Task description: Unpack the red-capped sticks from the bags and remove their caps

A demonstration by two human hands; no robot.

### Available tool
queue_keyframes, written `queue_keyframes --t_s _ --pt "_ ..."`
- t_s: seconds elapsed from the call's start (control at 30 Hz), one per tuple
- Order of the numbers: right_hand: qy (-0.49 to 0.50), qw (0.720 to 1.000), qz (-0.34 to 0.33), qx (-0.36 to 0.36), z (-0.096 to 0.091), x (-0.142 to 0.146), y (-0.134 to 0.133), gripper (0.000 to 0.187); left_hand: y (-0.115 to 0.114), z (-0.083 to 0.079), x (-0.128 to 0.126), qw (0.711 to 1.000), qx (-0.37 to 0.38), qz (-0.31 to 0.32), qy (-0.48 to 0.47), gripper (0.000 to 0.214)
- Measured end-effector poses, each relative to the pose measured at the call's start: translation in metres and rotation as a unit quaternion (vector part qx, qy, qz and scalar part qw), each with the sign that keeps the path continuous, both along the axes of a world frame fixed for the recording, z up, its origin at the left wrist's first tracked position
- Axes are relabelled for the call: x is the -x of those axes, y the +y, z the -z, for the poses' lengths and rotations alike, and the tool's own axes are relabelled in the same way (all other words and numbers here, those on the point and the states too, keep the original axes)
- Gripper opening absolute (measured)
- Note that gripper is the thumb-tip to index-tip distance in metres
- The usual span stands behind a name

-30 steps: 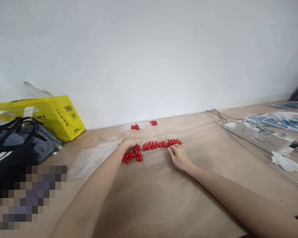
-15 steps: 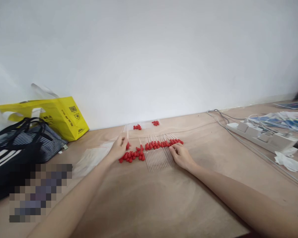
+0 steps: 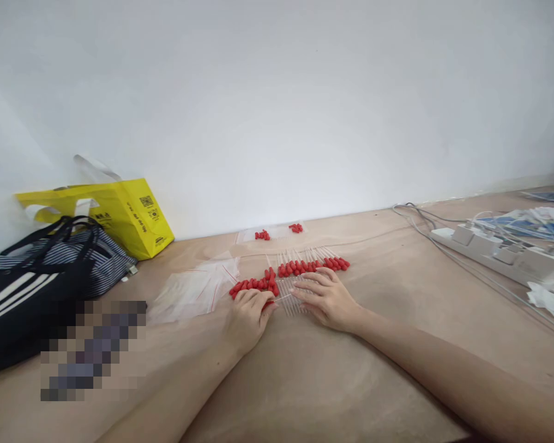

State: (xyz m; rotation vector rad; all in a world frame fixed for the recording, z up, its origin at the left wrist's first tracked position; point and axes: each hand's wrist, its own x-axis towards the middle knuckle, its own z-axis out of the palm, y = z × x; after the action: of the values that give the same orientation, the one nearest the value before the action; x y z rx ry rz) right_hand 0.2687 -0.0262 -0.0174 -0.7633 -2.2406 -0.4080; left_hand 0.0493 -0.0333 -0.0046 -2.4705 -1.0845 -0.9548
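My left hand [image 3: 252, 317] is closed in a pinch on a glass dropper with a red rubber bulb [image 3: 269, 304]. Its thin clear tube points right, toward my right hand [image 3: 327, 299]. That hand has its fingers spread over a row of loose clear glass tubes [image 3: 286, 306] and partly hides them; its fingertips are by the tube's end. Just beyond the fingers lies a row of droppers with red bulbs [image 3: 300, 267], their tubes pointing to the wall. Loose red bulbs [image 3: 249, 284] are heaped directly beyond my left hand.
Clear zip bags [image 3: 189, 286] lie to the left. A filled bag [image 3: 279, 234] with red bulbs rests near the wall. Further left are a yellow bag [image 3: 138, 221] and a black bag [image 3: 32, 314]. A white power strip [image 3: 498, 258] with cables sits on the right.
My left hand has come down and right from beside the bulb heap toward the loose tubes. My right hand has moved slightly left and spread its fingers over the tubes.
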Motion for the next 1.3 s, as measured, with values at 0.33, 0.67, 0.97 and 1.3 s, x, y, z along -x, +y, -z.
queue_keyframes --t_s 0.33,0.67,0.97,1.3 --pt "-0.007 0.996 -0.004 -0.091 0.009 0.011 0.003 0.025 -0.001 0.001 -0.014 0.996 -0.088 0.027 0.019 0.018" --pt "-0.003 0.994 -0.004 -0.110 0.011 0.012 0.005 0.023 0.002 0.005 -0.014 0.990 -0.123 0.045 0.057 0.022" --pt "-0.006 0.998 -0.009 -0.065 0.012 0.012 0.003 0.021 0.000 0.005 -0.014 0.992 -0.084 0.034 0.082 0.023" --pt "-0.020 0.997 -0.033 -0.065 0.011 0.009 0.001 0.018 -0.004 0.001 -0.008 0.986 -0.119 0.023 0.112 0.024"
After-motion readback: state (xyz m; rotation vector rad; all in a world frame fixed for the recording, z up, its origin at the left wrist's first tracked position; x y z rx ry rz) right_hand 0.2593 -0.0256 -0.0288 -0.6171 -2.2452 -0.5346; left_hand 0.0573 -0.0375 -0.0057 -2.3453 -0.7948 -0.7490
